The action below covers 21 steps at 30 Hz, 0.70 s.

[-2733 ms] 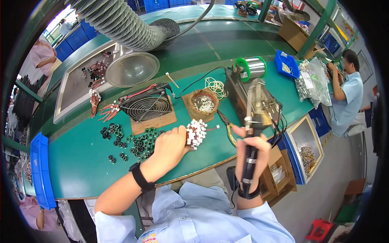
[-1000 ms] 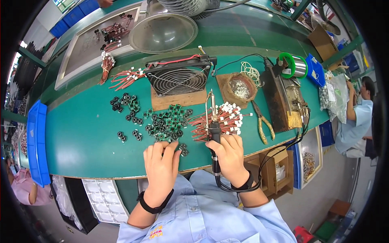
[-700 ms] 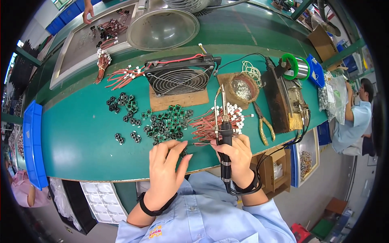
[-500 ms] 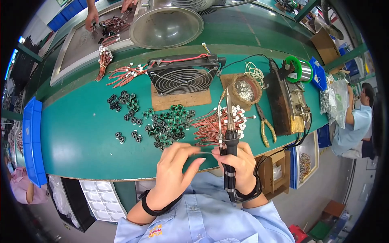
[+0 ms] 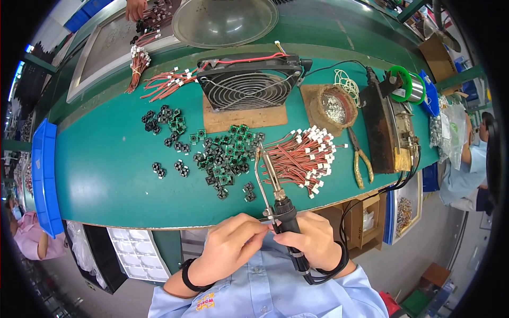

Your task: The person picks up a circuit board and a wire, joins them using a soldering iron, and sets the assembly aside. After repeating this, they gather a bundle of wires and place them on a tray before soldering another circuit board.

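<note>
In my right hand (image 5: 319, 243) is a black-handled soldering iron (image 5: 287, 213), with a thin curved metal tube fixed alongside. Its tip points away from me, over the gap between small green-and-black circuit boards (image 5: 233, 151) and a fan of red-and-black wires with white connectors (image 5: 305, 159). Close by the iron's handle, my left hand (image 5: 233, 248) has thumb and forefinger pinched together against my right fingertips. Whatever is in that pinch is too small to make out. One board (image 5: 249, 192) lies apart, nearest the iron.
Behind the boards stands a black fan (image 5: 249, 87). To the right are a round pot of solder bits (image 5: 335, 108), pliers (image 5: 362, 165), a dark metal box (image 5: 383, 127) and a green solder spool (image 5: 407, 86). A blue tray (image 5: 45, 177) edges the left. Another person's hand (image 5: 135, 9) is far left.
Both hands have drawn back toward my body, and the iron now leans to the left. My left fingers have gone from spread to pinched. The whole view has shifted slightly.
</note>
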{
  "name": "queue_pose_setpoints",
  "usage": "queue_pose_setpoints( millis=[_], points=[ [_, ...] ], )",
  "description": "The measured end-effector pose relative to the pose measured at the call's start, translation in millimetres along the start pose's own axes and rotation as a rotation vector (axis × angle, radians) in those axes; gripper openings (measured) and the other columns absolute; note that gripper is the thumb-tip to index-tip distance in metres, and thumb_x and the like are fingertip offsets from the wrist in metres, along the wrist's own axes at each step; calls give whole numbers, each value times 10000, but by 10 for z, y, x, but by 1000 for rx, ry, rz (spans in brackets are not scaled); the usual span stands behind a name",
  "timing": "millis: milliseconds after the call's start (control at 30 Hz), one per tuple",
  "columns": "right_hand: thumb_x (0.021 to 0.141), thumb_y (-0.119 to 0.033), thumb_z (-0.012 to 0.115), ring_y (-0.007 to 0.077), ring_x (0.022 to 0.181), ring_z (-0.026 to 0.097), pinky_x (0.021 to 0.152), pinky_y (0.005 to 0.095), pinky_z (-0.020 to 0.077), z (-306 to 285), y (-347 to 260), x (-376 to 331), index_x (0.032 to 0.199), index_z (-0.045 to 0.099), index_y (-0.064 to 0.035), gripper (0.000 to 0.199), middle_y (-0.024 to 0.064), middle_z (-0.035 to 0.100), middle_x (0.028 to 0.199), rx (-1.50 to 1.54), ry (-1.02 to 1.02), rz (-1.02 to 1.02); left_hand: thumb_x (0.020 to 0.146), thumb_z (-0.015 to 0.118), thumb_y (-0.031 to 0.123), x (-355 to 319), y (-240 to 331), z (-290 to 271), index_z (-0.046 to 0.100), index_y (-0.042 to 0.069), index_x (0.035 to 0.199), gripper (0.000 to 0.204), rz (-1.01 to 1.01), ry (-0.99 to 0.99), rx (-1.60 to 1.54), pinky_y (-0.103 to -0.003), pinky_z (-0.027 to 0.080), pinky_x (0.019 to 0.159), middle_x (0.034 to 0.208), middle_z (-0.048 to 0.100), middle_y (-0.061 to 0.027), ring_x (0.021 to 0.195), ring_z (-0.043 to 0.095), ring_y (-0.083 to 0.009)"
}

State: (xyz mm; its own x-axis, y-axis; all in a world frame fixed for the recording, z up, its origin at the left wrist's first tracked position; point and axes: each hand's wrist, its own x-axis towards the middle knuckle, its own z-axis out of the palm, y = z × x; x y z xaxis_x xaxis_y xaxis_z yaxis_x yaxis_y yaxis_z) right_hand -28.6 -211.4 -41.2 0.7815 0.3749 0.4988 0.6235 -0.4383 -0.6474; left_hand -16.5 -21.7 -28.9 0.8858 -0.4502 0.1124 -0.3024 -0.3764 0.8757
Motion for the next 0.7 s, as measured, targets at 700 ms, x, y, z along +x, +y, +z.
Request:
queue_pose_setpoints(
  millis=[700],
  points=[
    [761, 81, 648, 142, 684, 583, 637, 252, 461, -135, -41, -3, 1025, 331, -84, 444, 123, 595, 774, 572, 367, 560, 776, 673, 127, 322, -56, 57, 536, 18, 1006, 288, -105, 18, 614, -319, 472, 525, 741, 517, -115, 613, 575, -248]
  ],
)
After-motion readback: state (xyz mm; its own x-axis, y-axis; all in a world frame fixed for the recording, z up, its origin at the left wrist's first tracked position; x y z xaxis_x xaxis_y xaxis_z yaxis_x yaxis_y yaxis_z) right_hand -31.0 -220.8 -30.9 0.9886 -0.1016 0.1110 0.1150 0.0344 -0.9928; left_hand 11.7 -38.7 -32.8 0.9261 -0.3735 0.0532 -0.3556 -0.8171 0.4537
